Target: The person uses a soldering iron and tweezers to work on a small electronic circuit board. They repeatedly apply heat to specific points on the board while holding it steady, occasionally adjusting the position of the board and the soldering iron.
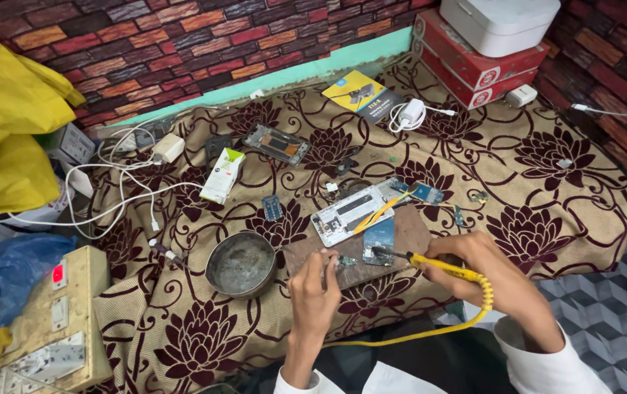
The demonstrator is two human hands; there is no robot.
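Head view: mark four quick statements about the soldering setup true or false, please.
1. The right hand holds a yellow soldering iron. True.
2. The iron's tip is dipped in the round metal bowl. False: it points at the small blue circuit board on the wooden block.
3. The left hand rests at the block's near edge. True.
4. The opened phone lies inside the bowl. False: it lies on the patterned cloth, beside the block.

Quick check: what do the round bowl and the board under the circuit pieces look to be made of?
The round bowl looks like metal, dull grey and tarnished, with a thin rim that catches light. The board looks like wood, matt brown and worn; the grain is too faint to be sure.
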